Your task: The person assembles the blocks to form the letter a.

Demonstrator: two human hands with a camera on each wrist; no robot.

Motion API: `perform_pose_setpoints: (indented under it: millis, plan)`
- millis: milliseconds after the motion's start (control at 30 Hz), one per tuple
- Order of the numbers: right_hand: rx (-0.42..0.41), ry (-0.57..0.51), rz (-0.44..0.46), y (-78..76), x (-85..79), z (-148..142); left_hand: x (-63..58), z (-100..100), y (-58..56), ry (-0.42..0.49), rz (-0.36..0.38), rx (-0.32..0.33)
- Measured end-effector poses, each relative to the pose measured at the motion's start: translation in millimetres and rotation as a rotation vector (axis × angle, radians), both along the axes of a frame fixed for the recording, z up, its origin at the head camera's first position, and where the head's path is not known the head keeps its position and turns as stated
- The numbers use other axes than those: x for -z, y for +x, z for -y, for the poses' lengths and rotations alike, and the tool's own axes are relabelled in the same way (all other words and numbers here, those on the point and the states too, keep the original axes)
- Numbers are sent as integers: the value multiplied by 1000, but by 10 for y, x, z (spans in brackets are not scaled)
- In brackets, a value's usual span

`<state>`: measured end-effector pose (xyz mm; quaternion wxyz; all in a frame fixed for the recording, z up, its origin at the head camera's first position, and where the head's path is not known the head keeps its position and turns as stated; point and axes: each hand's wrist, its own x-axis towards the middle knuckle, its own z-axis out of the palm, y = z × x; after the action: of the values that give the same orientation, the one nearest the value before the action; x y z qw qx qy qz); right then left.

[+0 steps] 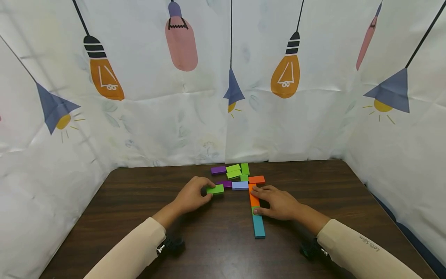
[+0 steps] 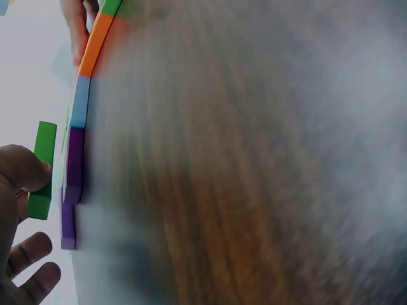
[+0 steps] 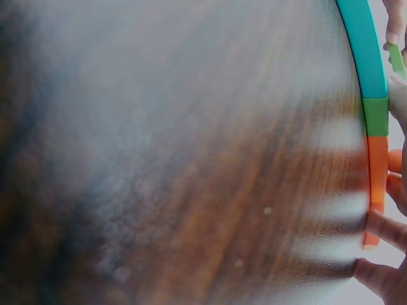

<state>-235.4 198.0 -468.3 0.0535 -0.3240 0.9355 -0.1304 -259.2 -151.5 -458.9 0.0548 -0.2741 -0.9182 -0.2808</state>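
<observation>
Nearest my head camera are pale sleeves (image 1: 129, 248). I see the left hand (image 1: 191, 197) pinching a green block (image 1: 216, 190) just beside a purple block (image 1: 226, 184); the right hand (image 1: 280, 203), fingers spread, touches a long orange block (image 1: 254, 200). Behind the desk (image 1: 139, 224) hangs printed cloth (image 1: 156, 128).

Dark wood-grain table (image 1: 282, 254) lies under the left fingers (image 1: 208, 182) and right fingers (image 1: 261, 192), far corners rounded; hazy glare (image 2: 356, 89) on its top in the left wrist view; creased white cloth wall (image 1: 174, 131) hangs beyond them, at the table's far edge; orange bulb print (image 1: 104, 79) up-left of left fingers, second bulb print (image 1: 285, 77) up-right of right fingers; blue lamp print (image 1: 234, 88) between the two, above the fingers; left side sheet (image 1: 35, 186) well left of left fingers, right side sheet (image 1: 400, 162) well right of right fingers; dark blue strip (image 1: 418, 245) past the table's right edge.
</observation>
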Motion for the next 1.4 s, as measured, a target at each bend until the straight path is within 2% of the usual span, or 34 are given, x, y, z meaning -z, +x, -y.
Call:
perform_pose_setpoints:
  millis: [633,933,1233,1400]
  plan:
    - [3,1,0,2,2,2,48,-210,195,3,-31,149]
    - [9,3,6,-2,4,6,50,-313,265,-13,2,157]
    - [2,-7,7,6,-2,2,80,-399,310,-20,-26,176]
    - [5,-8,7,-3,8,-9,82,-458,330,-27,-11,180]
